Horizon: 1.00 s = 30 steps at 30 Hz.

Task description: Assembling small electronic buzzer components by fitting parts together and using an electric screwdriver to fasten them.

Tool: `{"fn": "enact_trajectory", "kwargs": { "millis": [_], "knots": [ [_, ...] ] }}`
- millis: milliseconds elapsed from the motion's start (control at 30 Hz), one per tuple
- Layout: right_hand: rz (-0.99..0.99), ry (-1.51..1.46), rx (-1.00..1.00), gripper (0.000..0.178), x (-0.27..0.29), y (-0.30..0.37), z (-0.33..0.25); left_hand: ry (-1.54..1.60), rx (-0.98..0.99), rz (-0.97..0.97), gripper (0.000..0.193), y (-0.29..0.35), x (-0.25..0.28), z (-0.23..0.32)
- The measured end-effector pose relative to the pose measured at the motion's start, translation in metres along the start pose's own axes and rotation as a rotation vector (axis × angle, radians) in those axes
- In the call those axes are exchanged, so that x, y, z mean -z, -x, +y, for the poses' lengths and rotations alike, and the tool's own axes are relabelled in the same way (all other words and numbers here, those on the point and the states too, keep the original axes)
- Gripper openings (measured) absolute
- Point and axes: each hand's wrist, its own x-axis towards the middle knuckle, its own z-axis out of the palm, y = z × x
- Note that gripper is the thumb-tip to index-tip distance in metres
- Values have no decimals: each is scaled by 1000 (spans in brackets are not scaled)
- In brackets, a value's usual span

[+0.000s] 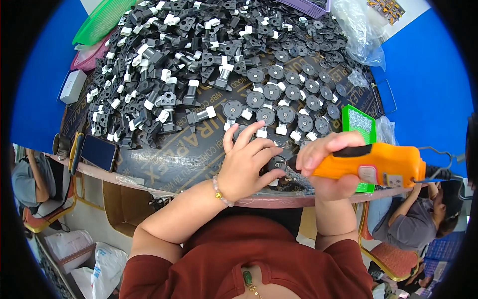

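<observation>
An orange electric screwdriver [373, 162] with a black trigger is in my right hand [328, 159], its fingers wrapped round the front of the body. Its dark tip points left to a black round disc part [277, 164] near the table's front edge. My left hand [249, 162] has its thumb and one finger on either side of that disc, holding it. The other fingers spread over neighbouring parts. Just beyond them lie several black discs with white tabs [267, 116], set out in rough rows. Whether the tip meets a screw is too small to tell.
A big heap of black and white plastic parts [169, 65] covers the back left. A green tray of small metal pieces [359, 124] stands at right, partly behind the screwdriver. A phone [98, 153] lies at left. A purple basket [311, 7] and clear plastic bag [361, 35] are behind.
</observation>
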Motion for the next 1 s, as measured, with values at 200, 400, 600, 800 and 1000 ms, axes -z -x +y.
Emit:
{"fn": "enact_trajectory", "kwargs": {
  "millis": [200, 400, 600, 800, 1000],
  "knots": [
    [-47, -93, 27, 66, 7, 3, -10, 49, -87, 58, 21, 0, -2, -2],
    [-21, -136, 91, 65, 12, 2, -11, 35, -91, 76, 17, -1, -3, -1],
    [-44, -135, 136, 66, 15, -1, -12, 68, -31, 99, 17, -1, 2, -1],
    [-66, -160, 165, 66, 14, -3, -9, 144, 21, 131, 27, -3, 3, -1],
    [-60, -161, 163, 67, 15, -3, -7, 149, 29, 94, 36, -2, 5, -1]
  ]
}}
